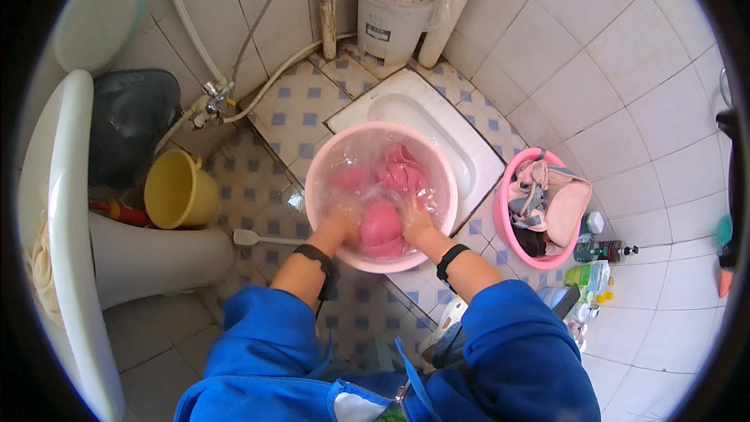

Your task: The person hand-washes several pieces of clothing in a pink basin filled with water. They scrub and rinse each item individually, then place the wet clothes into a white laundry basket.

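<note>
A pale pink plastic basin [313, 179] holds cloudy, splashing water and sits partly over a white squat toilet [469, 146]. Bright pink cloth [382, 223] bulges above the surface between my two hands, and another fold of it [403, 167] rises behind. My left hand [344, 224] is in the water at the cloth's left side. On the right side, my right hand [417, 220] also dips in against the cloth. Water and splashes hide the fingers of both hands, so their grip does not show. A black band circles each wrist.
At right, a pink tub [502, 211] holds a pink and grey bag [565, 205]; several bottles [603, 251] line the wall beside it. A yellow bucket [176, 187] stands left, by the white sink pedestal [158, 252]. A full waste bin [389, 23] stands at the back.
</note>
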A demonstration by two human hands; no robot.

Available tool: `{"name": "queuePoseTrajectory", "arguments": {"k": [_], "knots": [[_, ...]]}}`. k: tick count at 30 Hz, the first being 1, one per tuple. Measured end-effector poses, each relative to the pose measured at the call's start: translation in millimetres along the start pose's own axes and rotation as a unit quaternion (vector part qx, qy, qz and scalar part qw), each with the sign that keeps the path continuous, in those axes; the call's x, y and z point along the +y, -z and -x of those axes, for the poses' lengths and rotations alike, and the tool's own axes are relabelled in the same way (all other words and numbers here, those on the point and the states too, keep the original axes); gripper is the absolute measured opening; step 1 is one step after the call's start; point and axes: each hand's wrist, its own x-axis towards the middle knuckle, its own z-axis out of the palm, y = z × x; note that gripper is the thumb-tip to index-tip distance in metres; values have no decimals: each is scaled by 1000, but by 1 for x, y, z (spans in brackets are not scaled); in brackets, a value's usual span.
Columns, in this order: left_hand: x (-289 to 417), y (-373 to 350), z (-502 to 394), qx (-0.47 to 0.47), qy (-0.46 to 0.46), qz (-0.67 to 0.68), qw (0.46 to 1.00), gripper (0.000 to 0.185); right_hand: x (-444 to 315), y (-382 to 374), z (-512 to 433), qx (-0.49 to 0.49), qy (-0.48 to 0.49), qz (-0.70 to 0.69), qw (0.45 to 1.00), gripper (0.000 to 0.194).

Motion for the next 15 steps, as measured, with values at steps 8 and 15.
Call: {"name": "queuePoseTrajectory", "arguments": {"k": [8,15], "knots": [[15,52,28,34,-63,217,974,134,-2,89,5,-197,-33,-50,979,70],[30,46,43,146,24,273,951,130,2,161,29,90,-62,-291,950,41]]}}
